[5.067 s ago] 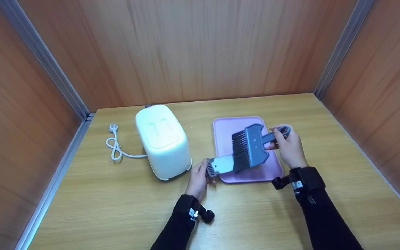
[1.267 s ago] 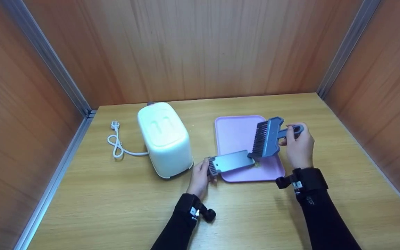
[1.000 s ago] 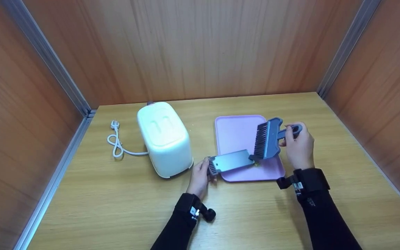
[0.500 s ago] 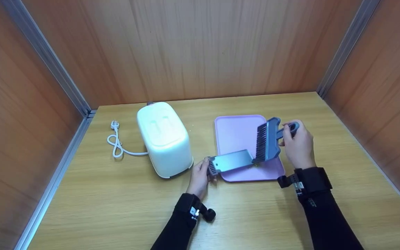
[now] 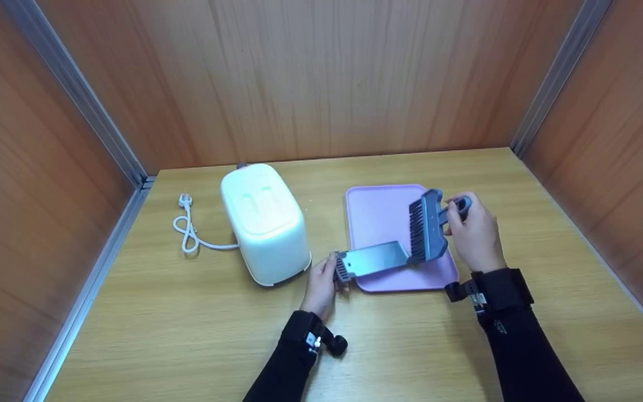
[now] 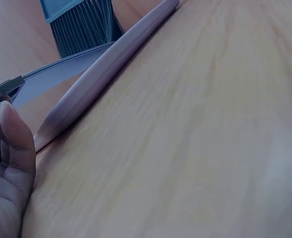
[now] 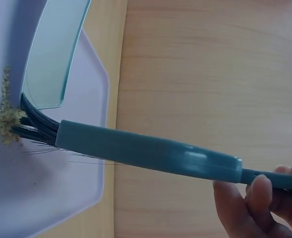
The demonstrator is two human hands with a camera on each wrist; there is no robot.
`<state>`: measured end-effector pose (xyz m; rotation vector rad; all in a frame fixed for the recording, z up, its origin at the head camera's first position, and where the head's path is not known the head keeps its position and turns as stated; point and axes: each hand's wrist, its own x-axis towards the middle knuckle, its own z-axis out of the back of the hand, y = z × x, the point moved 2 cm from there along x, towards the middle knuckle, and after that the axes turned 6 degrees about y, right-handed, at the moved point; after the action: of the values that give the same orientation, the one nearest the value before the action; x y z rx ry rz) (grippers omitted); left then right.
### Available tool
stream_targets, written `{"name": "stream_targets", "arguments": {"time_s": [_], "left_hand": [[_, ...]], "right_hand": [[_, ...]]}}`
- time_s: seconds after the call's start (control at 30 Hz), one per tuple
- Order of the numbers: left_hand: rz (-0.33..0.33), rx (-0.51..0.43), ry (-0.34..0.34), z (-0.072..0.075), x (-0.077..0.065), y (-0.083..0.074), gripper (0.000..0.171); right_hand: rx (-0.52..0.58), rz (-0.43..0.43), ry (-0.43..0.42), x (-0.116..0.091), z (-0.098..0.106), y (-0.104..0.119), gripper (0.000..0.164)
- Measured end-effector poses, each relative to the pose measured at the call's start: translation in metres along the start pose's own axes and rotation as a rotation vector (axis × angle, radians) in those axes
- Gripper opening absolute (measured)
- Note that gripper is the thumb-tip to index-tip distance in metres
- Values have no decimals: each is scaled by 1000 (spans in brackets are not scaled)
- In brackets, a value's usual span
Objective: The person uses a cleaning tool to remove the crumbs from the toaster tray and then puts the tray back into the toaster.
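Note:
My left hand (image 5: 320, 286) pinches the toothed end of a small blue-grey dustpan (image 5: 378, 259), whose flat plate reaches over the purple tray (image 5: 374, 209). In my right hand (image 5: 475, 234) I grip the handle of a blue hand brush (image 5: 431, 226). Its dark bristles meet the dustpan's far edge. Under the bristles, the right wrist view shows a small heap of yellowish crumbs (image 7: 9, 119) on the tray, trailing along beside the dustpan. The left wrist view has the left fingers (image 6: 14, 129) at the dustpan's end, with the bristles (image 6: 84, 27) beyond.
A white toaster-like appliance (image 5: 265, 229) stands left of the tray, its looped white cord (image 5: 187, 229) and plug lying on the wooden table (image 5: 198, 324). Wood-grain panels (image 5: 321, 78) close off the back and both sides.
Over the last second the brush has shifted slightly left towards the dustpan. About five seconds ago its bristles lay over the dustpan's plate. My left hand and the dustpan have barely moved.

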<state>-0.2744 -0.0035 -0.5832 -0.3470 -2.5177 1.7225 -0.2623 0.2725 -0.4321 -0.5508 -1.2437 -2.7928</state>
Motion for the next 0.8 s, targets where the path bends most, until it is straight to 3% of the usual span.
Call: {"name": "stream_targets", "arguments": {"time_s": [0.3, 0.6, 0.7, 0.8], "left_hand": [[-12, 10, 1, -1, 0, -1, 44], [-5, 1, 4, -1, 1, 0, 44], [1, 0, 4, -1, 1, 0, 44], [4, -1, -1, -1, 1, -1, 43]], "right_hand": [[12, 43, -29, -1, 3, 0, 25], [8, 23, -56, -2, 5, 1, 26], [70, 30, -99, -2, 5, 3, 27], [236, 30, -123, -3, 3, 7, 27]]}}
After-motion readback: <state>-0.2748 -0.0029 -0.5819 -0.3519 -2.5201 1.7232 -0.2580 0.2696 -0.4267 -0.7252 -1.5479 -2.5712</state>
